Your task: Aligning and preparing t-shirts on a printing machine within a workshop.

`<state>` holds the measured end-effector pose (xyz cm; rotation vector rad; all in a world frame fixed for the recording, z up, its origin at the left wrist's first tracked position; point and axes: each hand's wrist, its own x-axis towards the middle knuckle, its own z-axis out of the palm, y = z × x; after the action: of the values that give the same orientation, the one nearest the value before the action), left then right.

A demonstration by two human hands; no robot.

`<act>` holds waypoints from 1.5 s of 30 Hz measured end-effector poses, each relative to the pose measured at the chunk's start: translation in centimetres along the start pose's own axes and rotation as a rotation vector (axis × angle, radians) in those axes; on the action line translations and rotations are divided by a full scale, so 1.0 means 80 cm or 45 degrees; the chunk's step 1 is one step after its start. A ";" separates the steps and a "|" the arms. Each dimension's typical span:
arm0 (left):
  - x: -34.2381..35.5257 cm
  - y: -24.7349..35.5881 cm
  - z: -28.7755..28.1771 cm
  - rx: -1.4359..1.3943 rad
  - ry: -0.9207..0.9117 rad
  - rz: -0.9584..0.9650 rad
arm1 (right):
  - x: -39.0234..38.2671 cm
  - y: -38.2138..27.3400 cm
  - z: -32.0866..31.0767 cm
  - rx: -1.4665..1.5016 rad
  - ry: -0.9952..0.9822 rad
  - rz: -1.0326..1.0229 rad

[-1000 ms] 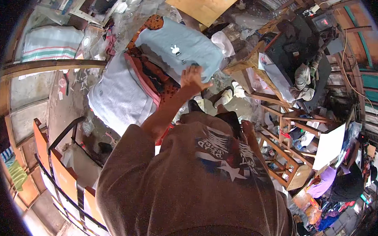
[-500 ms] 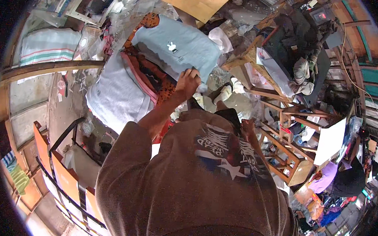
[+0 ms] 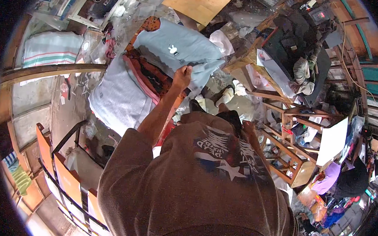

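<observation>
A: State the hand positions.
B: The hands are well apart. The left hand (image 3: 182,76) is closed on the near side of the light-blue fabric garment with a white rabbit print (image 3: 161,35). The right hand (image 3: 248,128) hangs beside the body; its grip I cannot tell.

A: List adjacent items.
B: An orange-brown patterned cloth (image 3: 150,23) lies beneath the garment. A pale grey folded fabric stack (image 3: 117,99) adjoins at left. A crumpled white plastic bag (image 3: 220,41) sits just beyond the garment's right end.

A: Obstructions?
B: At right, a rough wooden frame (image 3: 242,64) stands near the garment, with a slatted brown wooden rack (image 3: 280,158) below it. At left, a long wooden pole (image 3: 54,71) ends near the stack.

A: Surface and room?
B: The garment's support is hidden by cloth. The grey, littered floor (image 3: 241,104) shows around the person's feet. A teal wall panel (image 3: 376,83) is at far right.
</observation>
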<state>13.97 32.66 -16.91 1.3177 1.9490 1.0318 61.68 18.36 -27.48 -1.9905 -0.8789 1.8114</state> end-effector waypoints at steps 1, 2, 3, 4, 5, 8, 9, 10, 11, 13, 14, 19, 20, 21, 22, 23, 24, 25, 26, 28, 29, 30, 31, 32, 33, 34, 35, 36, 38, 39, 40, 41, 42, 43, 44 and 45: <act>0.003 -0.009 0.002 -0.093 -0.008 -0.024 | 0.001 0.001 -0.001 -0.017 -0.005 -0.007; 0.007 -0.019 0.004 -0.184 -0.064 -0.055 | 0.003 0.002 -0.001 -0.037 -0.007 -0.017; 0.012 -0.028 0.005 -0.190 -0.020 -0.043 | 0.004 0.002 -0.001 -0.061 -0.011 -0.026; 0.018 -0.035 0.004 -0.430 0.162 -0.192 | 0.004 0.002 -0.001 -0.091 -0.016 -0.032; 0.021 -0.040 0.004 -0.582 0.288 -0.369 | 0.005 0.001 0.000 -0.081 0.038 0.052; 0.028 -0.040 -0.003 -0.426 0.588 -0.582 | 0.000 -0.005 0.002 -0.321 0.038 0.049; 0.026 -0.034 -0.006 -0.423 0.617 -0.561 | -0.001 -0.009 0.003 -0.335 -0.045 0.034; 0.023 -0.027 -0.009 -0.352 0.550 -0.496 | -0.004 -0.013 0.004 -0.697 -0.084 -0.321; 0.020 -0.019 -0.013 -0.294 0.425 -0.442 | -0.005 -0.019 0.005 -0.987 -0.104 -0.478; 0.014 -0.003 -0.023 -0.184 0.420 -0.444 | -0.010 -0.030 0.007 -1.103 -0.080 -0.501; 0.012 0.003 -0.026 -0.074 0.310 -0.529 | -0.013 -0.034 0.008 -1.204 -0.019 -0.265; 0.003 -0.002 -0.024 -0.114 0.436 -0.614 | -0.031 -0.046 0.016 -1.836 -0.054 -0.683; -0.002 -0.008 -0.018 -0.169 0.483 -0.467 | -0.035 -0.047 0.018 -1.465 -0.039 -0.603; -0.010 -0.014 -0.011 -0.174 0.511 -0.473 | -0.040 -0.048 0.021 -0.697 -0.057 -0.399; -0.023 -0.019 -0.005 -0.307 0.535 -0.387 | -0.044 -0.050 0.023 -0.202 -0.016 -0.293; -0.032 -0.021 0.004 -0.443 0.523 -0.369 | -0.048 -0.054 0.026 0.071 0.072 -0.267; -0.055 -0.023 0.010 -0.223 0.476 -0.361 | -0.051 -0.062 0.027 0.192 0.085 -0.228; -0.068 -0.021 0.018 -0.606 0.476 -0.172 | -0.052 -0.074 0.029 0.291 0.039 -0.359; -0.087 -0.017 0.022 -0.544 0.440 -0.245 | -0.054 -0.090 0.030 0.103 0.112 -0.526; -0.122 -0.005 0.027 -0.325 0.403 -0.271 | -0.059 -0.138 0.027 0.233 0.088 -0.663; -0.134 0.001 0.027 -0.225 0.345 -0.205 | -0.063 -0.169 0.024 0.356 0.060 -0.744; -0.141 0.006 0.026 -0.230 0.306 -0.167 | -0.070 -0.202 0.021 0.478 0.075 -0.725; -0.147 0.009 0.023 -0.342 0.167 0.005 | -0.077 -0.241 0.012 0.268 0.125 -0.885; -0.147 0.008 0.019 -0.420 0.043 0.068 | -0.089 -0.281 0.004 0.054 0.278 -0.837; -0.145 0.005 0.017 -0.503 -0.087 0.123 | -0.107 -0.316 -0.002 0.077 0.324 -1.004; -0.141 -0.001 0.013 -0.587 -0.220 0.169 | -0.125 -0.352 -0.011 0.107 0.414 -1.115; -0.135 -0.009 0.014 -0.787 -0.324 -0.130 | -0.145 -0.386 -0.023 -0.010 0.558 -1.136; -0.127 -0.019 0.013 -0.790 -0.456 -0.313 | -0.162 -0.417 -0.033 -0.130 0.671 -1.285; -0.111 -0.041 0.017 -0.599 -0.572 -0.358 | -0.183 -0.468 -0.056 -0.332 0.923 -1.363; -0.106 -0.050 0.022 -0.653 -0.502 -0.488 | -0.188 -0.486 -0.067 -0.447 1.054 -1.401; -0.100 -0.058 0.028 -0.705 -0.432 -0.617 | -0.189 -0.499 -0.075 -0.564 1.195 -1.514; -0.099 -0.066 0.027 -0.652 -0.451 -0.643 | -0.186 -0.507 -0.082 -0.692 1.262 -1.518; -0.096 -0.072 0.033 -0.656 -0.453 -0.630 | -0.180 -0.512 -0.089 -0.684 1.246 -1.478; -0.098 -0.077 0.033 -0.564 -0.464 -0.637 | -0.172 -0.512 -0.093 -0.714 1.101 -1.439; -0.099 -0.082 0.036 -0.473 -0.471 -0.643 | -0.164 -0.511 -0.096 -0.732 0.974 -1.318; -0.103 -0.087 0.037 -0.425 -0.456 -0.616 | -0.156 -0.507 -0.097 -0.878 1.011 -1.264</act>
<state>15.75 24.26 -24.08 0.7342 1.6206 0.7722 59.73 42.95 7.93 -1.7557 -1.8325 0.1451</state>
